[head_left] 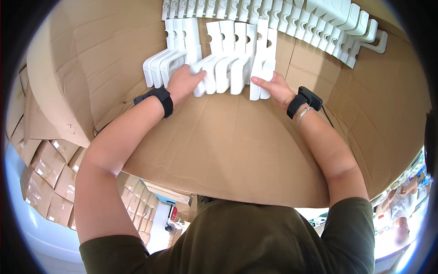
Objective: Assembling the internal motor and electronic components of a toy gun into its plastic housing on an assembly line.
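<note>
Both arms reached deep into a big cardboard box (237,150), where white plastic brackets (230,55) stood packed side by side in a short row on the brown floor of the box. The left hand (185,82) lay against the left half of that row, its fingers spread and pressed onto the lower ends of the pieces, touching them rather than gripping any one. The right hand (276,89) was at the right end of the row, its thumb and fingers pinched together on the last bracket (263,75), which stood upright and just beside its neighbours. A second, longer row of the same white pieces (292,20) ran along the back wall of the box, curving away toward the right, well apart from both hands. Each wrist wore a black band (160,98), and the right one also carried a thin bracelet (302,115). Stacks of smaller cartons (50,178) stood outside the box at the lower left.
</note>
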`<control>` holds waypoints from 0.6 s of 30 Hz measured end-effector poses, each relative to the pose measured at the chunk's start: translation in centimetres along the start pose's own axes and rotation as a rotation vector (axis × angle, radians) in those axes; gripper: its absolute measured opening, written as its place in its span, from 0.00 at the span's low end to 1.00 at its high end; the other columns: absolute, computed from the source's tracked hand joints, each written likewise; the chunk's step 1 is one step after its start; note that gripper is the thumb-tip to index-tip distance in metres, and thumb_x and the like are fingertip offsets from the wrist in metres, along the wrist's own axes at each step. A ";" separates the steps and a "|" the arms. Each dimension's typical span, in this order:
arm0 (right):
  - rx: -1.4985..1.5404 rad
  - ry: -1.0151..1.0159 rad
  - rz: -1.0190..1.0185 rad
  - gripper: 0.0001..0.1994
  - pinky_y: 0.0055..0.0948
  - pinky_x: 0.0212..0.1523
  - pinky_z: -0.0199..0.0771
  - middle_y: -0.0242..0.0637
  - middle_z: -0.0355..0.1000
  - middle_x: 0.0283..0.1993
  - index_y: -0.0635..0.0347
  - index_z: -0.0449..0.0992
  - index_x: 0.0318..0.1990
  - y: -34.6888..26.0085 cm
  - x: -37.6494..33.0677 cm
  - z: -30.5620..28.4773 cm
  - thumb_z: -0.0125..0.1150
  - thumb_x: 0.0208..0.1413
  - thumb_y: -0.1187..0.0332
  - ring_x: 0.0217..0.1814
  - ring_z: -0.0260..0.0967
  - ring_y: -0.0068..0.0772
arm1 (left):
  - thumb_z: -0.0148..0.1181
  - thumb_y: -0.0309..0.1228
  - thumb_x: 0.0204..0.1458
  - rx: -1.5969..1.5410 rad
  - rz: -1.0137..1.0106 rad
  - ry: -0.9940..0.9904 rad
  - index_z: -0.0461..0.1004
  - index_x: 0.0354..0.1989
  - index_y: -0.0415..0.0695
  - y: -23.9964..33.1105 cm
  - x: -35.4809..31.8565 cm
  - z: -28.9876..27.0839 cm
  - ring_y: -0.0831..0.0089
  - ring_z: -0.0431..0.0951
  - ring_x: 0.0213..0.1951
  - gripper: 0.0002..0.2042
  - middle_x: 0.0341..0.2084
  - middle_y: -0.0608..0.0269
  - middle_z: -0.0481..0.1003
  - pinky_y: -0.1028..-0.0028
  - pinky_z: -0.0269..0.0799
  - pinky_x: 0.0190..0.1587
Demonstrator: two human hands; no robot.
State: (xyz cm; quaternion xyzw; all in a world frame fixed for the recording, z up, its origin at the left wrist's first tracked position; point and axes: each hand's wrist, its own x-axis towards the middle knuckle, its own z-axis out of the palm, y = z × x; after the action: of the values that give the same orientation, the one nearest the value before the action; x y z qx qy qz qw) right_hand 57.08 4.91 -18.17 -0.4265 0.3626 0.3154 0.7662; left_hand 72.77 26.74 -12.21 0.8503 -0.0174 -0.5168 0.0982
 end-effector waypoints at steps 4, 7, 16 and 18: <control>0.059 -0.039 0.021 0.25 0.29 0.53 0.63 0.37 0.67 0.51 0.65 0.64 0.52 -0.9 -0.8 -0.3 0.64 0.48 0.64 0.52 0.64 0.28 | 0.57 0.35 0.50 -0.679 0.087 -0.334 0.65 0.48 0.32 1.6 -0.6 3.0 0.67 0.72 0.44 0.21 0.41 0.54 0.73 0.71 0.66 0.48; 0.100 -0.011 0.034 0.26 0.29 0.54 0.63 0.38 0.67 0.51 0.65 0.64 0.53 -0.9 -1.0 0.1 0.64 0.48 0.63 0.53 0.64 0.30 | 0.55 0.27 0.51 -0.838 0.053 -0.255 0.60 0.54 0.37 3.3 -0.4 3.1 0.71 0.70 0.48 0.22 0.47 0.60 0.70 0.72 0.64 0.51; 0.305 0.095 0.094 0.19 0.30 0.41 0.75 0.43 0.71 0.44 0.70 0.69 0.46 -7.9 -9.3 3.8 0.63 0.46 0.73 0.43 0.72 0.34 | 0.48 0.29 0.56 -1.025 0.070 -0.635 0.55 0.59 0.38 5.7 -6.9 -1.4 0.69 0.65 0.55 0.22 0.54 0.59 0.63 0.70 0.61 0.56; 0.296 0.136 0.028 0.17 0.30 0.40 0.76 0.44 0.72 0.44 0.71 0.69 0.45 -11.3 -14.4 6.0 0.61 0.47 0.75 0.42 0.72 0.35 | 0.48 0.29 0.56 -0.930 0.078 -0.579 0.59 0.56 0.36 7.5 -11.8 -4.4 0.70 0.67 0.52 0.20 0.51 0.59 0.67 0.71 0.62 0.54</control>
State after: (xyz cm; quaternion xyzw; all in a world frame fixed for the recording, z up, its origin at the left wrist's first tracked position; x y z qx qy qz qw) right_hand 60.02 2.77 0.76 -0.3242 0.4620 0.2396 0.7900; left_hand 71.67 21.56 1.44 0.5390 0.1549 -0.6788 0.4741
